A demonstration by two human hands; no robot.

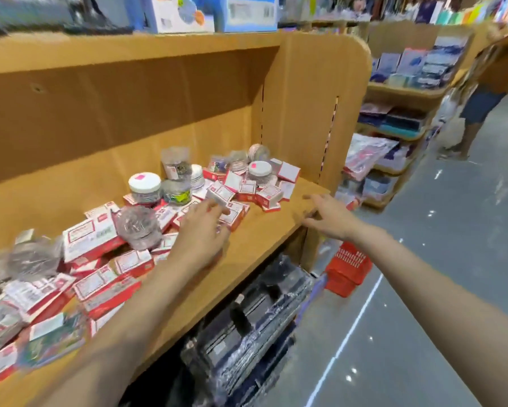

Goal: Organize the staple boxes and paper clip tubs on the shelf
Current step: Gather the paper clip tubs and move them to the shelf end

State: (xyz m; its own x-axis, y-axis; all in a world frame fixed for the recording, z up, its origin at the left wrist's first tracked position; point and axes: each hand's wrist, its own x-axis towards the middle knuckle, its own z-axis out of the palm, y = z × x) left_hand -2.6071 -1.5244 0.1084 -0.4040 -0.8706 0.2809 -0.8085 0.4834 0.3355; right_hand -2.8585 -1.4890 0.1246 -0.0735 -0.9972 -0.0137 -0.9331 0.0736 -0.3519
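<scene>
Two hands reach over a jumbled heap of boxes and tubs; sorting looks barely begun.

Left hand (201, 233) hovers over the red-and-white staple boxes (100, 286), fingers loosely spread, holding nothing; right hand (326, 214) is open, fingers at the front edge of the wooden shelf (270, 230). Clip tubs (144, 186) stand or lie among the boxes. Next move likely calls for picking out one kind and stacking it on the bare strip at the right. Below sit wrapped dark packs (255, 333); a red basket (348, 267) rests on the grey aisle floor (440, 259).
</scene>
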